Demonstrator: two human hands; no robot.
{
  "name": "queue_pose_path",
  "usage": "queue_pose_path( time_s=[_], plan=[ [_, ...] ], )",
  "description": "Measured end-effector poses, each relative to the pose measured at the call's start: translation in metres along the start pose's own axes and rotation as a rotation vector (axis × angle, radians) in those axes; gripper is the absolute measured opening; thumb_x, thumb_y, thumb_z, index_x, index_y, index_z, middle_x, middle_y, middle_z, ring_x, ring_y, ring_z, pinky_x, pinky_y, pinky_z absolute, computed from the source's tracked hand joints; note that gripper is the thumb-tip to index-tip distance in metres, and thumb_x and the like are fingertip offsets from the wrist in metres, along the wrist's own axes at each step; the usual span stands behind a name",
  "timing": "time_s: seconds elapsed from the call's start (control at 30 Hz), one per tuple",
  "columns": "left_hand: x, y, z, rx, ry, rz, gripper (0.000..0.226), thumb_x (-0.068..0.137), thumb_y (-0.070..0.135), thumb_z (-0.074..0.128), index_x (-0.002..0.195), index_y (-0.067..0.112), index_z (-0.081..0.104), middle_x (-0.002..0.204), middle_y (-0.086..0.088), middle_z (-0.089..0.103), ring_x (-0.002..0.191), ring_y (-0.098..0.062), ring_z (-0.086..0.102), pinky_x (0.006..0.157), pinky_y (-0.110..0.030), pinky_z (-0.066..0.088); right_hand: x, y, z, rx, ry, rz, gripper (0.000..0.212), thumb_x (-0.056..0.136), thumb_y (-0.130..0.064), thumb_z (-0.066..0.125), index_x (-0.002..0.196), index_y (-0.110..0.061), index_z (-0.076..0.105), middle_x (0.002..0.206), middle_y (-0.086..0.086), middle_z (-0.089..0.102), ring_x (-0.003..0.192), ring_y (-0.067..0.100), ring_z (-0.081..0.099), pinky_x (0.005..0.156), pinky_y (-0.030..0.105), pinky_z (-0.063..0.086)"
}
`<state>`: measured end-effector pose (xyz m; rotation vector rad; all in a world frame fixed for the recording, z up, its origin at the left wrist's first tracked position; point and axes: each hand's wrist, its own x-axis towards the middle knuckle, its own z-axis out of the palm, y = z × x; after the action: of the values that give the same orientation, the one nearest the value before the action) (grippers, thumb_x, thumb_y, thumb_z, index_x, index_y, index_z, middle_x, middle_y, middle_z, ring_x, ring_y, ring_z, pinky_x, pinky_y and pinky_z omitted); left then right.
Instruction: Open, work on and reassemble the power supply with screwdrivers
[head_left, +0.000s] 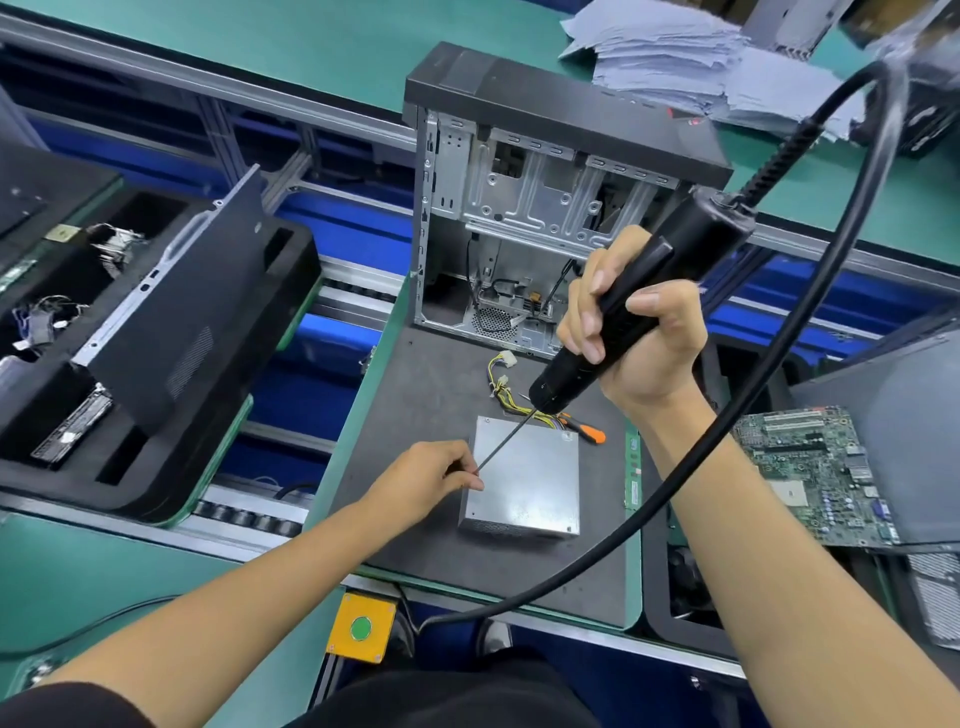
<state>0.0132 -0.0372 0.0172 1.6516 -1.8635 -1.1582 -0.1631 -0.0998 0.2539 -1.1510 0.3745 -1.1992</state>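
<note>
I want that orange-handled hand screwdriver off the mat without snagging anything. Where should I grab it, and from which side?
Judging by its pose, take the orange-handled screwdriver by the orange handle end, coming from the right. It lies flat by the power supply, its other end pointing into the yellow wire bundle, so the handle is the freer, thicker part.

An open computer case (524, 208) stands on the bench (441, 519), a motherboard (815, 473) to its right, stacked papers (675, 57) behind.

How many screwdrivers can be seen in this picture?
2. The black corded electric screwdriver is gripped by the right hand. The orange-handled manual screwdriver lies behind the grey metal power supply.
</note>
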Motion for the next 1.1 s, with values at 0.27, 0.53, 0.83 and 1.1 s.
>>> queue_pose_path(
  time_s=[0.27, 0.53, 0.83, 1.1],
  plan=[
    [-0.001, 0.011, -0.004, 0.232, -0.061, 0.082, 0.019, 0.094, 0.046, 0.069, 0.096, 0.027, 0.065, 0.096, 0.015, 0.069, 0.087, -0.007, 0.062, 0.076, -0.029, 0.052, -0.003, -0.001, -0.002, -0.026, -0.044, 0.02, 0.016, 0.061, -0.019, 0.049, 0.069, -0.018, 0.063, 0.05, 0.001, 0.049, 0.032, 0.015, 0.034, 0.045, 0.019, 0.03],
    [-0.004, 0.006, -0.003, 0.286, -0.086, 0.159, 0.018, 0.093, 0.047, 0.07, 0.096, 0.029, 0.067, 0.097, 0.017, 0.064, 0.088, -0.005, 0.061, 0.08, -0.028, 0.052, -0.006, 0.005, 0.0, 0.024, -0.126, 0.089, 0.019, 0.062, -0.018, 0.049, 0.071, -0.019, 0.066, 0.051, 0.0, 0.052, 0.033, 0.012, 0.037, 0.046, 0.016, 0.032],
    [-0.013, 0.0, 0.004, 0.203, -0.079, 0.229, 0.016, 0.086, 0.038, 0.08, 0.089, 0.023, 0.073, 0.086, 0.017, 0.059, 0.085, 0.0, 0.051, 0.075, -0.019, 0.043, -0.009, 0.017, 0.008, 0.07, -0.209, 0.139, 0.019, 0.061, -0.015, 0.053, 0.072, -0.016, 0.069, 0.052, 0.003, 0.056, 0.033, 0.013, 0.042, 0.04, 0.018, 0.028],
    [-0.022, -0.008, 0.015, 0.247, 0.03, 0.326, 0.024, 0.082, 0.049, 0.078, 0.089, 0.026, 0.079, 0.084, 0.015, 0.059, 0.094, -0.006, 0.038, 0.079, -0.022, 0.043, -0.017, 0.027, 0.008, 0.111, -0.222, 0.156, 0.017, 0.061, -0.011, 0.055, 0.073, -0.012, 0.068, 0.053, 0.007, 0.056, 0.035, 0.012, 0.046, 0.041, 0.016, 0.035]
  ],
)
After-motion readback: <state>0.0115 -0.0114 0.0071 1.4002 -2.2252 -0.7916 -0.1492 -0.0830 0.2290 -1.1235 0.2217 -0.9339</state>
